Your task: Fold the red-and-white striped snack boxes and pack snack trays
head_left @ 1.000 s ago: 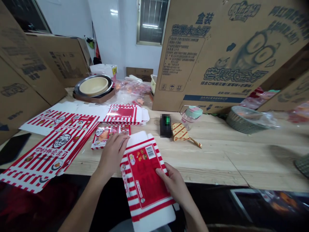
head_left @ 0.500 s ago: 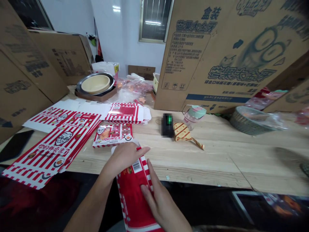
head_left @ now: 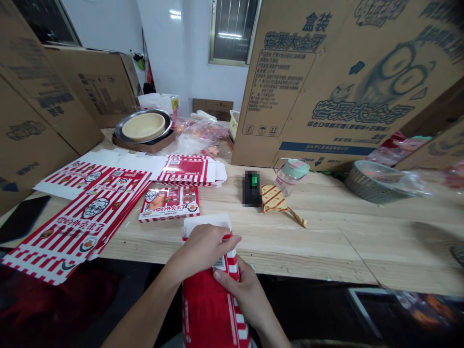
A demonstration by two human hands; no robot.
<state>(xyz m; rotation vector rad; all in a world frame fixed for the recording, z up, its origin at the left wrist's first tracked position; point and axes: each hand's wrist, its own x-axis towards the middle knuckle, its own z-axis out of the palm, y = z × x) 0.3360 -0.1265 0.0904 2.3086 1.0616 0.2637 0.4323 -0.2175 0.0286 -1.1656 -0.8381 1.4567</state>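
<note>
red-striped carton (head_left: 210, 309) upright in both hands (head_left: 199, 251) — over table edge (head_left: 308, 277)

Pale wooden table (head_left: 319, 246) with stacked red-striped carton blanks (head_left: 78, 222), a black phone (head_left: 21, 218), a woven basket (head_left: 373, 186)

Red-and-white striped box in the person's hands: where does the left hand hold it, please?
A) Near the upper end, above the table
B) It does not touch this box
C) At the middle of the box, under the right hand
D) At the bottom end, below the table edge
A. The left hand wraps the red-and-white striped box just below its white upper end, over the wooden table.
</note>
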